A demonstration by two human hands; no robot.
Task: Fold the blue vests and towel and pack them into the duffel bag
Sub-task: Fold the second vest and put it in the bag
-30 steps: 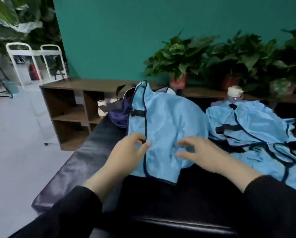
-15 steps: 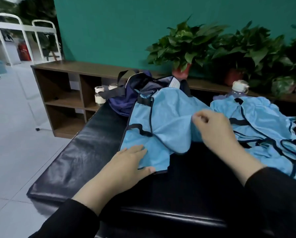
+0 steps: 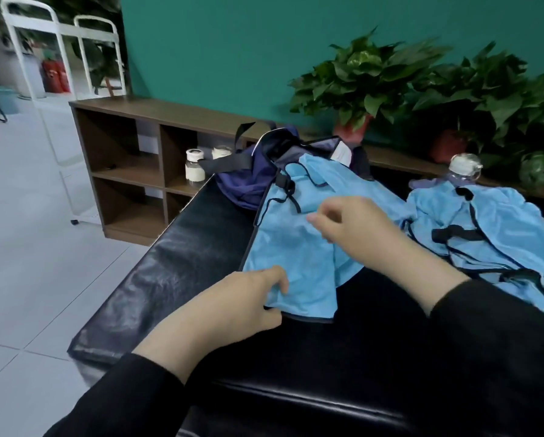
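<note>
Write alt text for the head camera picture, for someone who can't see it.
Two hands fold a blue vest on a black padded bench: the left hand grips its near corner, the right hand reaches over its middle. An open duffel bag sits behind, more blue vests to the right.

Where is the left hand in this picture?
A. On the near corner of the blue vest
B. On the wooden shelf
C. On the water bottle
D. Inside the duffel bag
A: the left hand grips the near corner of the blue vest on the black bench, well short of the duffel bag.
</note>
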